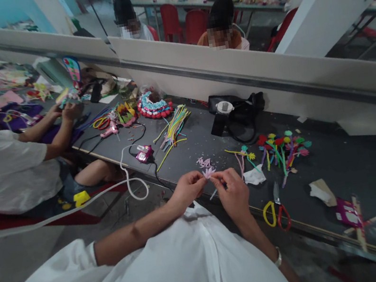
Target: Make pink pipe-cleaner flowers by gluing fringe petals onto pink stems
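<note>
Between my two hands, just over the table's front edge, is a small pale pink flower (pixel 209 172) that looks made of pipe cleaner. My left hand (pixel 191 187) pinches its left side. From the right, the thumb and forefinger of my right hand (pixel 231 191) close on it too. Beyond the flower lies a little heap of pink cut pieces (pixel 204 162). To the right of my right hand is a crumpled white tissue (pixel 254 175). Scissors (pixel 276 210) with one yellow and one red handle lie at the table edge.
A bunch of pipe cleaners (pixel 174 126) lies left of centre. Finished pipe-cleaner flowers (pixel 285 149) are piled to the right. A black bag (pixel 236 109) rests by the low partition (pixel 261 61). A purple packet (pixel 144 153) and white cable (pixel 124 171) are at left, near a seated co-worker (pixel 8 166).
</note>
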`<state>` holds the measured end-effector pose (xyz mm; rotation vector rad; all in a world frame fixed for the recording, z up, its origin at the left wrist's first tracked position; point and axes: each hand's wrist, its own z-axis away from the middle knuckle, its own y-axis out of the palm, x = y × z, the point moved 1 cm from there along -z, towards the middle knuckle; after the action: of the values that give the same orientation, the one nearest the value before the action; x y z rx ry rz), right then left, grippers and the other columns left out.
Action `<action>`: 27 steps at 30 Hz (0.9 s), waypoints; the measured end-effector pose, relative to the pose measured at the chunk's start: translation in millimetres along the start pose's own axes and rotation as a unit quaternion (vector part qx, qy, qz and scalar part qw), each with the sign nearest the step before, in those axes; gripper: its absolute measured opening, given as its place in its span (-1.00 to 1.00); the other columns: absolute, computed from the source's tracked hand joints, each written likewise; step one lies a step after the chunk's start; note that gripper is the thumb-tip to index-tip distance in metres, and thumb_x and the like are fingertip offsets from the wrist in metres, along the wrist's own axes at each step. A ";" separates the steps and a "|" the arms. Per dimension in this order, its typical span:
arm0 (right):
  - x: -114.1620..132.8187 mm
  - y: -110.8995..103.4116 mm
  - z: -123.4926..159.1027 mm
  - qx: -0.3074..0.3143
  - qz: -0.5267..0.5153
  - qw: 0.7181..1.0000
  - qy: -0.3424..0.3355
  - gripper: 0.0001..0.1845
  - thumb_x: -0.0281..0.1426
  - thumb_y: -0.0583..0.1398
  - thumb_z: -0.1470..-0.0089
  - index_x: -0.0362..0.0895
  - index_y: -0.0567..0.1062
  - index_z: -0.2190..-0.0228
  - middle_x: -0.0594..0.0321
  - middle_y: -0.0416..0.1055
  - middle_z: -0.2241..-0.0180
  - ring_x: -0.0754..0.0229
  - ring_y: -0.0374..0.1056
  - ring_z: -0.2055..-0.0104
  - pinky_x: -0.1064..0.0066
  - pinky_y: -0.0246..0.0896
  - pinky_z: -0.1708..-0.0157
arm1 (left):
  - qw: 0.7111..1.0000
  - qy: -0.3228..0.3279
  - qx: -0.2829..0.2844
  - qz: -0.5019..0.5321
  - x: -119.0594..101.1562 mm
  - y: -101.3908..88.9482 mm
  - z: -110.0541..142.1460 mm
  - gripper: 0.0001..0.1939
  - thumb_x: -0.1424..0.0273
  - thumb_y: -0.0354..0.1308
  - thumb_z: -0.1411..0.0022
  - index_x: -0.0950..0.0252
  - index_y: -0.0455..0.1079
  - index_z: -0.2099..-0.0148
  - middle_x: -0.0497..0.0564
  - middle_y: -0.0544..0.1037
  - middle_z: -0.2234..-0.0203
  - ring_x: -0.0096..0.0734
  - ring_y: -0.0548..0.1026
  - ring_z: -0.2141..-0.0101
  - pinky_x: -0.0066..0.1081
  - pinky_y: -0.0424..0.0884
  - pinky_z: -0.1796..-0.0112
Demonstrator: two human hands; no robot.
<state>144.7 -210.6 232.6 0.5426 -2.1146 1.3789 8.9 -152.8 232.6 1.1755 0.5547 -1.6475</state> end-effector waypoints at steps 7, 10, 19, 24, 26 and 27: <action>0.2 -0.4 0.4 0.003 0.033 0.999 -0.005 -0.79 -0.28 0.11 -0.25 -0.08 0.50 0.33 0.25 0.42 0.35 0.20 0.32 0.27 0.40 0.13 0.27 | 0.999 0.017 0.008 -0.039 1.8 -0.8 -0.9 -0.75 0.23 0.21 -0.01 0.31 0.30 0.48 -0.23 0.17 0.75 -0.66 0.07 0.70 -0.55 -0.07 0.65; 0.3 -0.3 0.0 0.011 0.047 0.999 -0.010 -0.79 -0.29 0.10 -0.26 -0.08 0.49 0.34 0.24 0.41 0.35 0.19 0.32 0.27 0.40 0.12 0.27 | 0.997 0.036 0.001 -0.073 4.0 -1.7 -1.5 -0.79 0.27 0.17 -0.04 0.31 0.32 0.48 -0.20 0.19 0.73 -0.63 0.09 0.67 -0.55 -0.04 0.63; -2.5 0.0 -4.0 0.034 0.068 0.997 -0.017 -0.76 -0.29 0.08 -0.27 -0.07 0.51 0.35 0.23 0.42 0.35 0.18 0.33 0.28 0.39 0.11 0.29 | 0.983 0.084 -0.007 -0.161 5.0 -5.5 -2.9 -0.81 0.32 0.12 -0.09 0.33 0.39 0.48 -0.15 0.26 0.66 -0.59 0.12 0.60 -0.55 0.00 0.59; -2.2 -2.6 -4.9 0.026 0.022 0.999 -0.006 -0.78 -0.26 0.11 -0.25 -0.06 0.54 0.27 0.24 0.42 0.34 0.22 0.34 0.28 0.42 0.15 0.27 | 0.988 0.055 -0.014 -0.141 7.3 -6.9 -6.9 -0.76 0.26 0.12 -0.12 0.30 0.32 0.49 -0.17 0.23 0.71 -0.58 0.13 0.65 -0.53 0.00 0.61; -2.8 -6.3 -4.4 0.003 -0.003 1.000 0.015 -0.78 -0.24 0.13 -0.24 -0.06 0.54 0.24 0.26 0.41 0.35 0.24 0.33 0.32 0.43 0.17 0.30 | 0.991 0.045 -0.007 -0.125 7.2 -7.7 -8.4 -0.74 0.22 0.11 -0.13 0.29 0.30 0.47 -0.19 0.21 0.73 -0.58 0.12 0.66 -0.53 0.01 0.61; -3.5 -8.4 -4.1 -0.009 -0.012 1.000 0.024 -0.77 -0.23 0.14 -0.23 -0.06 0.54 0.24 0.26 0.40 0.36 0.25 0.32 0.34 0.43 0.17 0.32 | 0.992 0.043 -0.004 -0.122 6.4 -8.2 -8.9 -0.73 0.20 0.12 -0.13 0.29 0.31 0.47 -0.19 0.22 0.73 -0.58 0.12 0.66 -0.53 0.01 0.61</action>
<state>153.4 -210.0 237.6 0.5210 -2.0729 1.3456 5.2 -145.4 221.7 1.2145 0.7839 -1.8041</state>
